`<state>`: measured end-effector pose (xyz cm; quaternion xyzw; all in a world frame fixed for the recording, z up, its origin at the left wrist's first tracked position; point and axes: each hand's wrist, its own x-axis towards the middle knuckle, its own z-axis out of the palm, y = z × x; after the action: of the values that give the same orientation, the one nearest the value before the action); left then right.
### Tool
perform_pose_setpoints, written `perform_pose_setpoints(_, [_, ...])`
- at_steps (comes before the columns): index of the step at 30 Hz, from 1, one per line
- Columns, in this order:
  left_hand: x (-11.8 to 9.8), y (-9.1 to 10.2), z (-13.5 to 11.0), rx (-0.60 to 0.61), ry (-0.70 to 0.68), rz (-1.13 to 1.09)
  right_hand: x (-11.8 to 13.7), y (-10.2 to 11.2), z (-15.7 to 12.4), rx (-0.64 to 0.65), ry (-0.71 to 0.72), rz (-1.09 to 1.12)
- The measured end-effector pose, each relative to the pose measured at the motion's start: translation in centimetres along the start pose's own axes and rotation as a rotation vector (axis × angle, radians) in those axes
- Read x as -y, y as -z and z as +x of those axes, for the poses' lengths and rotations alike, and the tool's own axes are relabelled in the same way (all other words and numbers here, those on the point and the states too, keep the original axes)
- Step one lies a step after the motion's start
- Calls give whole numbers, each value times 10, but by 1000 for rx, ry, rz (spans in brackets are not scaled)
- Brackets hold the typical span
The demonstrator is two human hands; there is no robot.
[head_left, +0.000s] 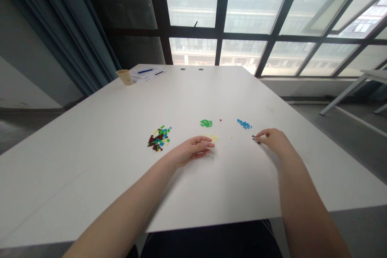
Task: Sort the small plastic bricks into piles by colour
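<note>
My left hand [193, 150] rests on the white table [121, 161] with its fingers stretched out, tips next to a small heap of pale yellow pieces [213, 138]. My right hand [272, 139] is curled, its fingertips pinched at a few dark brown pieces [254, 138] on the table. A mixed pile of brown, green, blue and yellow pieces [159, 138] lies to the left. Farther back sit a green heap [206, 123], a single red piece [220, 120] and a blue heap [244, 123].
At the table's far left corner stand a tan paper cup [125, 77] and papers with a blue pen [148, 72]. Large windows rise behind the table, a dark curtain hangs at left, and another white table [371, 76] stands at right.
</note>
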<state>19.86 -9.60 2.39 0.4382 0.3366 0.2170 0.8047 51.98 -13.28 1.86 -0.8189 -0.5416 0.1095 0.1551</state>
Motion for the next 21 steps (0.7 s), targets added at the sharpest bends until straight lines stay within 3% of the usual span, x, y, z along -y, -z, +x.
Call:
perform_pose_setpoints(7, [-1,4,1,-22,-16,8,-5,-11,1,70,-48,-73])
perform_pose_setpoints(15, [-4,6,-2,-13,-14,-6,-6,-7,1,-69,-40,-59])
perform_pose_setpoints(18, [-10,16,-3,-81,-74,-33,-4,-3,0,-138,-32,-32])
perform_pose_setpoints(21, [-21,31,-5,-203,-147,-57,0,-3,-1,-28,-14,-3])
